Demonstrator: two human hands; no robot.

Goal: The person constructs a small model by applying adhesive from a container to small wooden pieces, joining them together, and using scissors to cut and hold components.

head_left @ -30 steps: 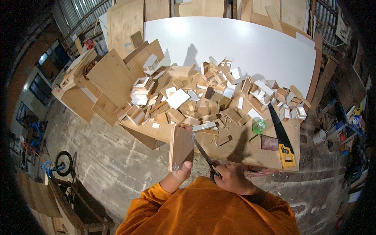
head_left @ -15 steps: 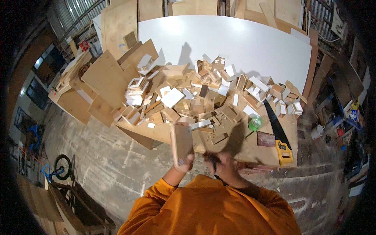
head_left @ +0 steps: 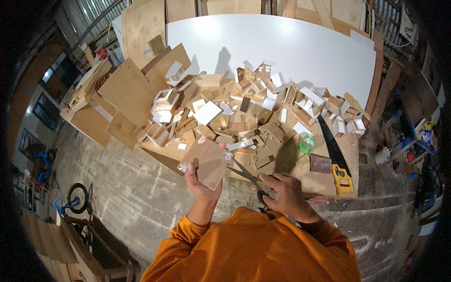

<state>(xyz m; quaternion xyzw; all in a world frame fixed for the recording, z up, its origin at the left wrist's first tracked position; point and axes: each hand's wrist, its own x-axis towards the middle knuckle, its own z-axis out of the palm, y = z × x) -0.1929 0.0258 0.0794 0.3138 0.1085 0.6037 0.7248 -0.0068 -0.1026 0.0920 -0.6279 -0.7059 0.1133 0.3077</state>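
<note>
My left hand [head_left: 203, 191] grips a thin square wooden board [head_left: 206, 170] with its flat face toward me. Shiny silvery, star-like bits sit at two of its corners; I cannot make out what they are. In my right hand [head_left: 286, 196] is a pair of dark scissors [head_left: 247, 175], its blades apart. Their tips point at the silvery bit [head_left: 227, 156] on the board's right corner; whether they touch it I cannot tell. Both hands are held in front of the near edge of a worktable [head_left: 305, 176].
Small wooden and white block pieces [head_left: 244, 117] are heaped across the table. A handsaw [head_left: 334, 150] with a yellow handle lies at right, beside a green translucent object [head_left: 307, 143] and a brown sanding block [head_left: 320, 163]. Large plywood sheets [head_left: 124, 91] lean at left; a white panel [head_left: 282, 51] stands behind.
The board has turned from edge-on to face-on and tilted to the left. My right hand has moved right, and the scissors now show with open blades beside the board's corner.
</note>
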